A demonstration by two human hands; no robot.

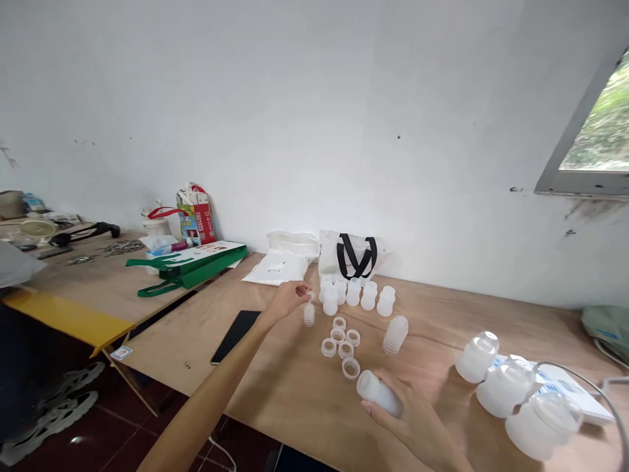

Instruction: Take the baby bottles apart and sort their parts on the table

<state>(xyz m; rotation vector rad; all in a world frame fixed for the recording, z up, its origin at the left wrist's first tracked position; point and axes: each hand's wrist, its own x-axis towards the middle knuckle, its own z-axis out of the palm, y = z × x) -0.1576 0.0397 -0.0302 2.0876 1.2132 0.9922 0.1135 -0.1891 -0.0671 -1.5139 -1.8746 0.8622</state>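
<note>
My right hand (405,416) is wrapped round a frosted white plastic bottle (377,392), tilted with its neck towards the left. Farther back, my left hand (291,299) reaches to the top of a stack of small clear round pieces (308,316). Its fingertips pinch what looks like the topmost clear piece, partly hidden by the fingers. Between the hands lie several translucent rings (346,349). A leaning stack of clear ribbed pieces (396,335) stands right of them. Behind the rings, several frosted bottles (368,296) stand upright.
Three frosted bottles with clear domed tops (504,387) stand at right, beside a white device (572,392) with a cable. A phone (236,335) lies left of my forearm. White packages (280,267), a black-handled bag (329,252) and a green bag (191,269) are farther back.
</note>
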